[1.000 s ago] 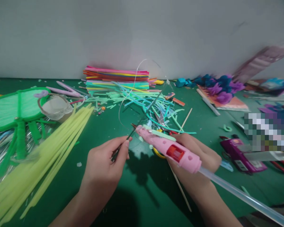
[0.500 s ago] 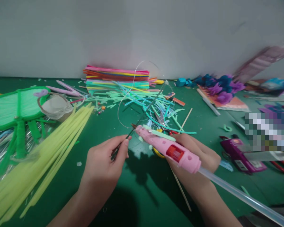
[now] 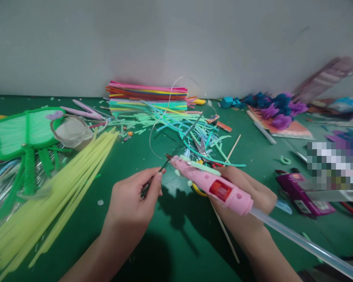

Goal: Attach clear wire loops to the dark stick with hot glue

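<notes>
Head view: the glue gun (image 3: 191, 173) holds a glue stick (image 3: 306, 242).

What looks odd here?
The pink glue gun in the right hand has pale green bits clinging behind its nozzle, perhaps stray residue. Beyond, blue-green strips lie tangled, unlike the tidy multicoloured stack.
</notes>
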Motion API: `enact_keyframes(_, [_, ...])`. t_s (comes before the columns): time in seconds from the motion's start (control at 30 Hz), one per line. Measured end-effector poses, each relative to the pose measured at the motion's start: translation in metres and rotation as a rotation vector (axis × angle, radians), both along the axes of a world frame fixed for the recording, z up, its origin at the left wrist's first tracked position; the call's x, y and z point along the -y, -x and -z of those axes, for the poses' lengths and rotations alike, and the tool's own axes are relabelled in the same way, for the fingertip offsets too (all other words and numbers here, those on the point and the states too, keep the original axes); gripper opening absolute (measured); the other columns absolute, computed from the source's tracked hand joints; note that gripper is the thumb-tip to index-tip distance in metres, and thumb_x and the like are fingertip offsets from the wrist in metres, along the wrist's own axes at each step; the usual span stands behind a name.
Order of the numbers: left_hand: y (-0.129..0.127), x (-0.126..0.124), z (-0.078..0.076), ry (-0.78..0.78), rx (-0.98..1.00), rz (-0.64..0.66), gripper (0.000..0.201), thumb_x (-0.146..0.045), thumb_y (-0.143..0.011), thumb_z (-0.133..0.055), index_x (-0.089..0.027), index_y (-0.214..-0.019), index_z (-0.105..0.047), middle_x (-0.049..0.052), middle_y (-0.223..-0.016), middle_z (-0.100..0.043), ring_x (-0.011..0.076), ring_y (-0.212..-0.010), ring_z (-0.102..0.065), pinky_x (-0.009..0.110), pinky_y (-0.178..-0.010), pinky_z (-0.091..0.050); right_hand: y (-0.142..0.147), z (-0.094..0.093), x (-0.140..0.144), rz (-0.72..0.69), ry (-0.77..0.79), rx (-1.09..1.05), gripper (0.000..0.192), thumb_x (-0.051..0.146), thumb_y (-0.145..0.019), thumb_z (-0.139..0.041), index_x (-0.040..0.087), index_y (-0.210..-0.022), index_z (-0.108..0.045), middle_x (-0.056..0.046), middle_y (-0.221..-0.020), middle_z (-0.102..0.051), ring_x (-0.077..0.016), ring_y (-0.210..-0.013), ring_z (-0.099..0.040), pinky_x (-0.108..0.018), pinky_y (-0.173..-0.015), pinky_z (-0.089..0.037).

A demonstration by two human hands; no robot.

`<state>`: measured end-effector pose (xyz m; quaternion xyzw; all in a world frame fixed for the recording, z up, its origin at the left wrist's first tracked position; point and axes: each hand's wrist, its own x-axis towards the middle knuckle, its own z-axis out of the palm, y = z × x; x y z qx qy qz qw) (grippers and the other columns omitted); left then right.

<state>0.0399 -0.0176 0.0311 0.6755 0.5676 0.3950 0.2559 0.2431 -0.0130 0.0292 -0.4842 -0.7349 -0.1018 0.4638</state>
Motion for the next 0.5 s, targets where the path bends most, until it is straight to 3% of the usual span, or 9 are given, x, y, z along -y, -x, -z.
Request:
enact_keyframes(0.3, [0.0001, -0.0005, -0.004, 0.071, 0.09, -0.038, 0.022, -0.035, -0.091, -0.056, -0.018, -0.082, -0.068, -0.005, -0.059, -0.061, 0.008, -0.052, -0.055, 0.017, -0.052, -0.043, -0.0066, 0.0023, 0.0051, 0.075, -0.019, 0.037, 0.016, 0.009, -0.074, -0.073, 0.019, -0.076, -0.062, 0.006, -0.056, -0.049, -0.0079, -0.048, -0.044, -0.022, -0.046, -0.033])
enact_keyframes(0.5, [0.0019, -0.0011, -0.007, 0.197, 0.223, -0.093, 0.03, -0.041, -0.09, -0.059, -0.018, -0.102, -0.072, -0.006, -0.06, -0.059, 0.0068, -0.048, -0.05, 0.016, -0.041, -0.036, -0.0081, 0.0013, 0.0045, 0.074, -0.016, 0.037, 0.014, 0.011, -0.075, -0.073, 0.019, -0.075, -0.062, 0.006, -0.056, -0.05, -0.0078, -0.047, -0.044, -0.022, -0.046, -0.033])
